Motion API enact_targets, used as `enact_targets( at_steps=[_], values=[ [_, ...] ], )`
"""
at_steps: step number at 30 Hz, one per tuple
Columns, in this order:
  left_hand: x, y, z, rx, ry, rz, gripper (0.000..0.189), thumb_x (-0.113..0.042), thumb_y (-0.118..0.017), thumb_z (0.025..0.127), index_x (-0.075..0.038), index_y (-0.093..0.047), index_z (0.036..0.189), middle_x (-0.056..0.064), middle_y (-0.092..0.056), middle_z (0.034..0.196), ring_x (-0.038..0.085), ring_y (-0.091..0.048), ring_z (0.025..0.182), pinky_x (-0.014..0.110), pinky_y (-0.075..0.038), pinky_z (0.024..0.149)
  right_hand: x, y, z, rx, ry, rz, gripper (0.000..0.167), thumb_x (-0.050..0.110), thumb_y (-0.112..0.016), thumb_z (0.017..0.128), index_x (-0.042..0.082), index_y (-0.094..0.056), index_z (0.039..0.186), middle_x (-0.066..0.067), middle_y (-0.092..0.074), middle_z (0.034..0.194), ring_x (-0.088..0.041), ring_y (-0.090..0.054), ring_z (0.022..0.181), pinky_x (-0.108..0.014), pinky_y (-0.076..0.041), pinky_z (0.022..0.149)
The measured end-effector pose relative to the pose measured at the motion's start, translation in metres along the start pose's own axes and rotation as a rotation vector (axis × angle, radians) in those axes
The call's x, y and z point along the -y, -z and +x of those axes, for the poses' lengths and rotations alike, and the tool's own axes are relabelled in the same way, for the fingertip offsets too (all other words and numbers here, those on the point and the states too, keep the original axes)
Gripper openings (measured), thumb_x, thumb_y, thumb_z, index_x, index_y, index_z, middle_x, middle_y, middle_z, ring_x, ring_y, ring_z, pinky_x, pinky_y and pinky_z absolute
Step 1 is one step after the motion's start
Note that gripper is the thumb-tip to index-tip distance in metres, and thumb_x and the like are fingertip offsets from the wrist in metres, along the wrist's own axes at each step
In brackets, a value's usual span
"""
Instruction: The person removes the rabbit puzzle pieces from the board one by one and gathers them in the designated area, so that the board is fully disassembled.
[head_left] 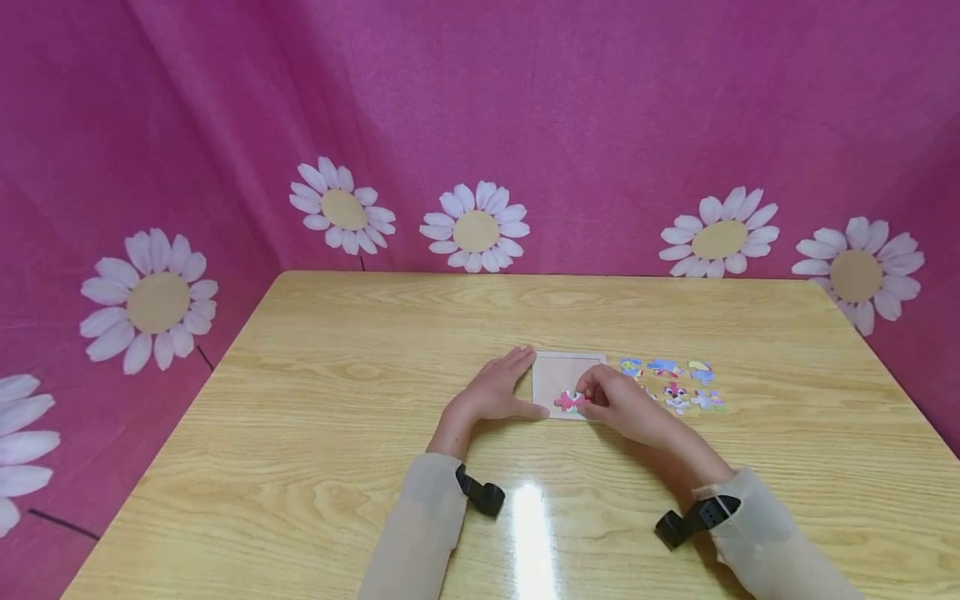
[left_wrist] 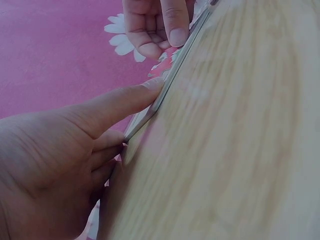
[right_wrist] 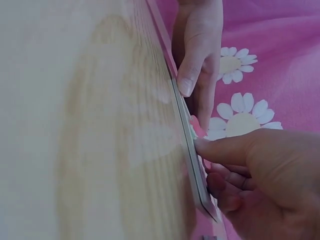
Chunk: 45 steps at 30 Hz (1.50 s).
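A square puzzle board [head_left: 551, 371] with a pale base and raised rim lies on the table between the hands. My left hand [head_left: 497, 390] rests along its left side, fingers straight toward the far left corner and thumb at the near left corner. In the left wrist view that thumb lies on the rim. My right hand [head_left: 624, 403] pinches a pink and white puzzle piece [head_left: 564, 402] over the near part of the board. Thumb and fingertips cover the piece's right end. The pink piece [right_wrist: 198, 127] also shows beside the right thumb in the right wrist view.
Right of the board, several loose puzzle pieces [head_left: 677, 397] lie in two rows, some partly behind the right hand. Everything is on a wooden table [head_left: 337, 400]. A pink curtain [head_left: 585, 125] with white daisies stands behind and at the sides.
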<state>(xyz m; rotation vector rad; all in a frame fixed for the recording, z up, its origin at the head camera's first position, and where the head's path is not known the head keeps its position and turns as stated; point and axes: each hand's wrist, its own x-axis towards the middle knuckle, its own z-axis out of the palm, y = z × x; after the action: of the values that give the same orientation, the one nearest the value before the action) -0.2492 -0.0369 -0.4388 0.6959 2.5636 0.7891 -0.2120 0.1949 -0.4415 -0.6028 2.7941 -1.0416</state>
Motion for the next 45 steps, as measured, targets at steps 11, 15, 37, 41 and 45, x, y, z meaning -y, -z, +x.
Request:
enact_targets(
  at_steps=[11, 15, 37, 41, 45],
  values=[
    [0.000, -0.001, -0.001, -0.007, -0.004, -0.006, 0.096, -0.044, -0.074, 0.084, -0.012, -0.021, 0.157, 0.001, -0.015, 0.166, 0.017, -0.008, 0.155, 0.037, -0.009, 0.129, -0.003, -0.007, -0.009, -0.145, 0.103, -0.019, 0.011, -0.002, -0.068, 0.087, 0.003, -0.062, 0.096, -0.003, -0.061, 0.083, -0.005, -0.050, 0.075, -0.018, -0.046, 0.064],
    [0.000, -0.001, 0.000, -0.003, -0.003, -0.006, 0.096, -0.045, -0.073, 0.084, -0.012, -0.021, 0.157, 0.001, -0.015, 0.166, 0.017, -0.008, 0.155, 0.037, -0.008, 0.129, -0.006, -0.008, -0.011, -0.153, 0.117, 0.020, 0.011, -0.004, -0.065, 0.089, 0.003, -0.063, 0.097, -0.004, -0.063, 0.084, -0.003, -0.053, 0.075, -0.017, -0.050, 0.065],
    [0.003, 0.001, 0.000, 0.005, -0.029, -0.001, 0.095, -0.043, -0.073, 0.085, -0.012, -0.020, 0.157, 0.003, -0.016, 0.166, 0.018, -0.009, 0.155, 0.039, -0.008, 0.129, -0.023, 0.009, -0.035, -0.216, 0.218, 0.107, 0.011, -0.006, -0.062, 0.090, 0.002, -0.064, 0.097, -0.004, -0.065, 0.081, -0.002, -0.056, 0.070, -0.016, -0.050, 0.061],
    [0.003, 0.000, 0.001, 0.003, -0.028, -0.006, 0.095, -0.043, -0.073, 0.084, -0.011, -0.021, 0.157, 0.003, -0.017, 0.166, 0.018, -0.009, 0.155, 0.040, -0.009, 0.129, -0.028, 0.014, -0.045, -0.234, 0.215, 0.096, 0.010, -0.004, -0.063, 0.090, 0.003, -0.064, 0.098, -0.004, -0.065, 0.082, -0.002, -0.055, 0.068, -0.017, -0.048, 0.056],
    [0.003, -0.001, 0.001, 0.001, -0.029, -0.008, 0.095, -0.043, -0.073, 0.084, -0.011, -0.021, 0.157, 0.004, -0.017, 0.166, 0.018, -0.009, 0.155, 0.039, -0.009, 0.129, -0.033, 0.019, -0.054, -0.246, 0.206, 0.104, 0.010, -0.004, -0.062, 0.091, 0.002, -0.063, 0.098, -0.008, -0.064, 0.084, -0.002, -0.054, 0.066, -0.018, -0.048, 0.052]
  ],
)
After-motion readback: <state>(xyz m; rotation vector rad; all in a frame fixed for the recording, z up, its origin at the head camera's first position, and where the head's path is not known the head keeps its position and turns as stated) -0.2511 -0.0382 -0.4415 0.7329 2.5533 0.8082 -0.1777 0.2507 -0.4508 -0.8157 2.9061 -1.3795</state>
